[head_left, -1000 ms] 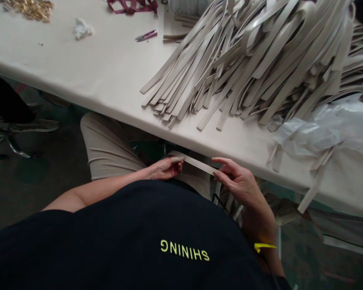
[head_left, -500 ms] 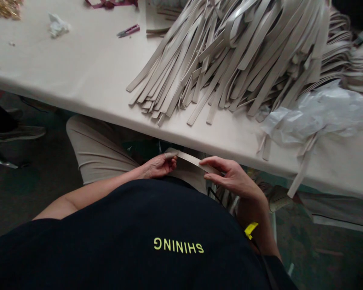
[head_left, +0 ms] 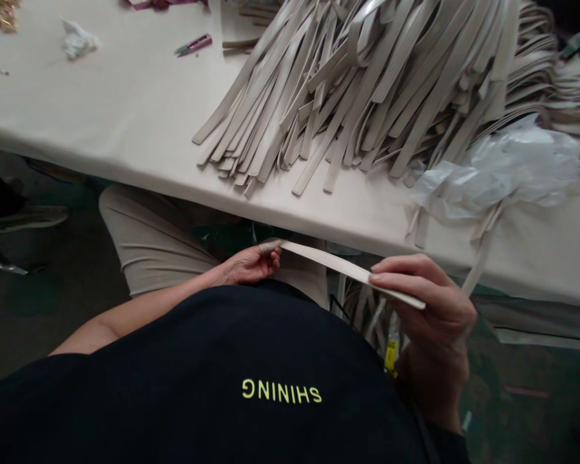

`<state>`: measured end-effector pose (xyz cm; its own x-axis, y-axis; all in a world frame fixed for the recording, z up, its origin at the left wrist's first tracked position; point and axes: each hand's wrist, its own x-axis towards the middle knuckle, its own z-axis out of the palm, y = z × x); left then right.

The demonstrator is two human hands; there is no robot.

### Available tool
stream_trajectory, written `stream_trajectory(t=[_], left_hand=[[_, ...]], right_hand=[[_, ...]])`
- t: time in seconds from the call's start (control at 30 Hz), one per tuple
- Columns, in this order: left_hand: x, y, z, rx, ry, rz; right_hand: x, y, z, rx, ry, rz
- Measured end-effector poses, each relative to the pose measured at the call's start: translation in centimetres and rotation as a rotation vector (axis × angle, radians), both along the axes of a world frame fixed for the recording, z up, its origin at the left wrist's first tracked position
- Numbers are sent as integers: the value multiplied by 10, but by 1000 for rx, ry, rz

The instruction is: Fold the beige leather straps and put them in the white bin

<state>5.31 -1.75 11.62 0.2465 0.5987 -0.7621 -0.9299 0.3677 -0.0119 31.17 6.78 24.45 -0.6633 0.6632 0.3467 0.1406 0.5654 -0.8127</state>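
A flat beige strap (head_left: 326,259) stretches between my two hands, over my lap and just below the table edge. My left hand (head_left: 252,264) pinches one end between thumb and finger, with something pale wrapped round a fingertip. Farther along the strap, near its other end, my right hand (head_left: 428,290) grips it between thumb and fingers, and the rounded tip sticks out past them. On the table above, a big heap of similar straps (head_left: 270,129) lies with many ends pointing toward me.
Thread snips (head_left: 193,45) and a crumpled white scrap (head_left: 77,40) lie on the table (head_left: 125,122). Clear plastic film (head_left: 507,167) covers strap ends at the right. More straps (head_left: 362,303) hang below the table edge. Another person's shoe (head_left: 26,216) is at the left.
My right hand has slid along the strap to the right, away from my left hand, and more of the strap shows between them. My left hand has stayed nearly in place.
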Motion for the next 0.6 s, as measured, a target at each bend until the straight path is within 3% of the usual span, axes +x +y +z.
stream_trajectory(t=[0.13,0.37,0.43,0.53,0.6], left_hand=[[2,-2,6,24,-33,-26],[12,-7,2,95,46,-114],[12,-11,1,145,57,-141],[7,-14,0,192,14,-145],[0,-12,-4,149,11,-38]], right_hand=[[-21,6,-14,106,-66,183],[-68,13,-94,7,-92,352],[-75,11,-107,-43,-80,374],[-73,10,-104,-140,-80,390],[-63,11,-90,-247,-101,418]])
